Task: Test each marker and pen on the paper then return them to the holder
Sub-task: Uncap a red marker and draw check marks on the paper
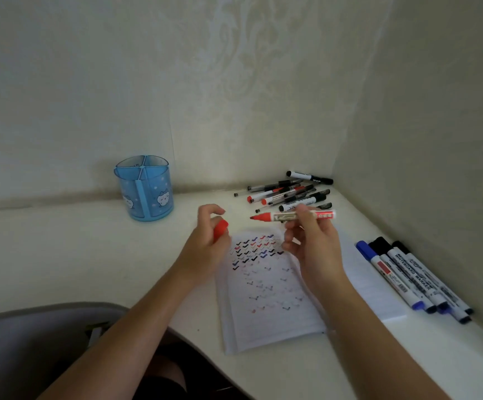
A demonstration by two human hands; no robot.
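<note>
head cam: had the uncapped red marker point(285, 217) pinched in the right hand point(312, 243), held sideways, nib aimed left at the red cap point(220, 228) gripped in the left hand point(205, 241), close, not touching. hovered over the checkmarked paper point(269, 327); probably just needed tilting nib-down. saw the blue holder point(145, 189) off left, nearer the left hand.

Red cap point(221, 227): lower part hidden inside the left grip point(205, 243). Red marker point(283, 217): mid-barrel covered by the right grip point(314, 241). Pen pile point(289, 194), far right bench point(61, 249) corner: print illegible.
</note>
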